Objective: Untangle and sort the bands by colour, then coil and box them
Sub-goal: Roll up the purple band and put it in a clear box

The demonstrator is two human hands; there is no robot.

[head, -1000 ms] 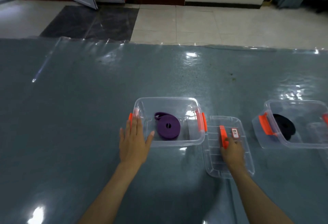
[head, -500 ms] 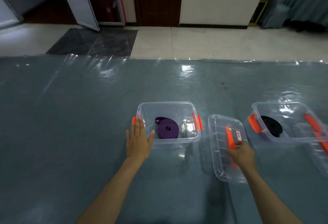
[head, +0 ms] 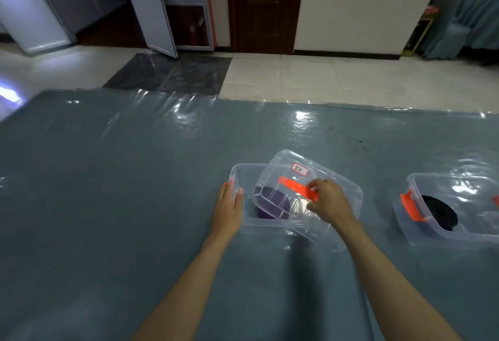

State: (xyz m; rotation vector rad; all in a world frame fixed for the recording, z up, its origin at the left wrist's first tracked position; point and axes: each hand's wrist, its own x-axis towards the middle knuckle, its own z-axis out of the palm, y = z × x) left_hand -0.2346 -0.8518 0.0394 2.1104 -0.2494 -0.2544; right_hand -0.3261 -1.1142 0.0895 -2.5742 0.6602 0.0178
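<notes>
A clear plastic box point(head: 244, 219) sits mid-table with a coiled purple band point(head: 270, 201) inside. My left hand point(head: 228, 209) rests flat against the box's left end, fingers straight. My right hand point(head: 328, 200) grips the orange handle point(head: 297, 188) of the clear lid point(head: 343, 187), which hangs tilted over the box and partly covers it. A white label point(head: 299, 169) is stuck on the lid. To the right stands a second clear box point(head: 421, 235) with orange latches, holding a coiled black band point(head: 438, 212).
The table point(head: 108, 192) is covered in grey-blue cloth under shiny clear film. Its far edge meets a tiled floor, with doors and a wall beyond. The second box runs off the right side of the view.
My right hand has lifted the lid off the table and carried it left over the purple band's box. My left hand stays at the box's left end. The view tilted up.
</notes>
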